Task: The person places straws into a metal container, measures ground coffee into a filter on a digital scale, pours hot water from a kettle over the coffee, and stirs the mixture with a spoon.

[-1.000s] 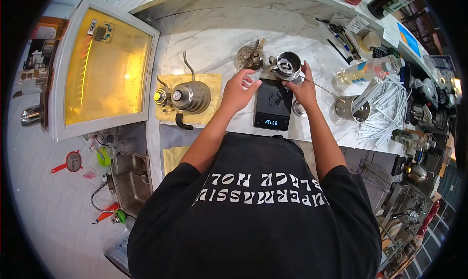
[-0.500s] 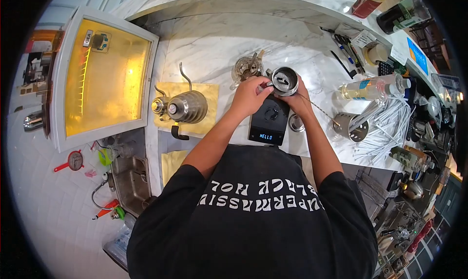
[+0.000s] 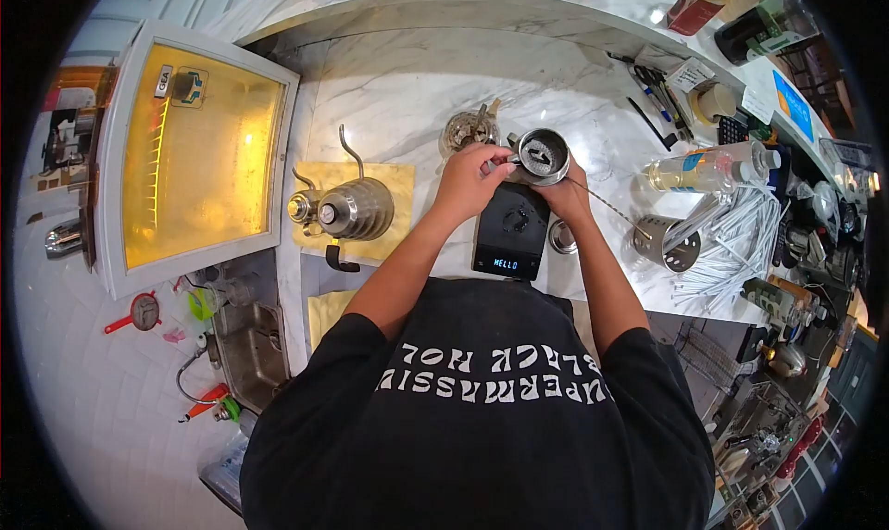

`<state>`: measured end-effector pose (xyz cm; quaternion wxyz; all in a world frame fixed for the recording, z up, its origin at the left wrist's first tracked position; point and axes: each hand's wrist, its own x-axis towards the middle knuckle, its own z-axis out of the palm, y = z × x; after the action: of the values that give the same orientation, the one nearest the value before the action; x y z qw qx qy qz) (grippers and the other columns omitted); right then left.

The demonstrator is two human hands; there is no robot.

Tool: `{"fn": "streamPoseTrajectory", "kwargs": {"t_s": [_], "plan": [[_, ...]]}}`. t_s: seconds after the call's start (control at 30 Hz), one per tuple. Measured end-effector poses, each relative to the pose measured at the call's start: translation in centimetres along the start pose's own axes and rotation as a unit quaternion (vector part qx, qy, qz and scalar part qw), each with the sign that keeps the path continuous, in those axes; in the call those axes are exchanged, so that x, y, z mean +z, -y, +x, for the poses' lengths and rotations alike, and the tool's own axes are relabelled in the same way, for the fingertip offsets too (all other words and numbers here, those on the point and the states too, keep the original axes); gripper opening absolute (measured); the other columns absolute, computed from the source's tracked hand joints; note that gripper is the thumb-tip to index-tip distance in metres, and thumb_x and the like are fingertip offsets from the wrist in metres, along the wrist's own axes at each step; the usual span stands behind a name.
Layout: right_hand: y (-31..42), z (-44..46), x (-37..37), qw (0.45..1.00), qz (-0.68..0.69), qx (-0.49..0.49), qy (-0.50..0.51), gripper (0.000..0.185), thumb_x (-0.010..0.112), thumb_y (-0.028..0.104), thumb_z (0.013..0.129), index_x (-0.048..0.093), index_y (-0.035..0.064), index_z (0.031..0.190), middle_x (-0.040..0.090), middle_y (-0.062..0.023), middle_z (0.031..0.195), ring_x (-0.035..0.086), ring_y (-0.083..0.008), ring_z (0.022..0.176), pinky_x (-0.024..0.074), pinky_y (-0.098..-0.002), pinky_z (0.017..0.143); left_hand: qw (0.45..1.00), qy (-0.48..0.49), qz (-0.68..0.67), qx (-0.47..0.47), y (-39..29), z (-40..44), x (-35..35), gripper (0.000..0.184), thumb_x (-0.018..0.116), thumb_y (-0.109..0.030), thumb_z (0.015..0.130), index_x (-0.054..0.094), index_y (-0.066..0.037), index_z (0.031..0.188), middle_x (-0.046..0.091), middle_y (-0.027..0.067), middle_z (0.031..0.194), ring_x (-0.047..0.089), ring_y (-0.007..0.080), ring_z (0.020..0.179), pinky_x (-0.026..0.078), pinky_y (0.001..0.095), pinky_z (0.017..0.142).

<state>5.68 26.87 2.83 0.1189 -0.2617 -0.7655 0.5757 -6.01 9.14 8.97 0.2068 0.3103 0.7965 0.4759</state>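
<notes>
A round metal cup [image 3: 544,156] with a handle on its left side is held above a black digital scale [image 3: 511,229]. Around the cup's right and lower side wraps my right hand [image 3: 567,191], its fingers partly hidden. My left hand [image 3: 474,178] is closed, with thumb and fingertips pinched at the handle side. Dark marks show inside the cup. "HELLO" glows on the scale's display. Just beyond my left hand stands a glass vessel [image 3: 460,130] with utensils in it. Right of the scale sits a small round metal container [image 3: 562,236], partly covered by my right forearm.
Two metal gooseneck kettles [image 3: 356,208] stand on a yellow cloth [image 3: 401,183] at left. To the right are a perforated metal holder [image 3: 681,249] with a long twisted spoon, many white straws [image 3: 732,243] and clear bottles [image 3: 690,171]. A sink [image 3: 250,349] lies lower left.
My left fingers have shifted slightly at the cup's handle side, and the cup has moved a little to the right. The scale and kettles stay in place.
</notes>
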Motion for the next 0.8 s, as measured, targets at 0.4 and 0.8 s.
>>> {"fn": "streamPoseTrajectory", "kwargs": {"t_s": [0.4, 0.8], "plan": [[4.3, -2.9, -0.9, 1.0, -0.012, 0.002, -0.015, 0.071, 0.091, 0.027, 0.066, 0.063, 0.0042, 0.128, 0.074, -0.0114, 0.115, 0.07, -0.0249, 0.104, 0.053, -0.0348, 0.095, 0.996, -0.031, -0.055, 0.059, -2.2, -2.6, -1.0, 0.024, 0.077, -0.011, 0.089, 0.075, -0.002, 0.112, 0.068, 0.0062, 0.09, 0.059, 0.0146, 0.075, 0.05, 0.0289, 0.074], [5.0, -6.9, -0.1, 0.999, -0.04, -0.015, -0.016, 0.068, 0.09, 0.031, 0.067, 0.065, 0.0049, 0.125, 0.074, -0.0118, 0.114, 0.07, -0.0262, 0.105, 0.0532, -0.0355, 0.093, 0.992, -0.048, -0.051, 0.104, -3.0, -6.4, -2.5, 0.022, 0.08, -0.012, 0.087, 0.077, -0.005, 0.108, 0.07, 0.0066, 0.088, 0.061, 0.0172, 0.072, 0.051, 0.0305, 0.07]]}}
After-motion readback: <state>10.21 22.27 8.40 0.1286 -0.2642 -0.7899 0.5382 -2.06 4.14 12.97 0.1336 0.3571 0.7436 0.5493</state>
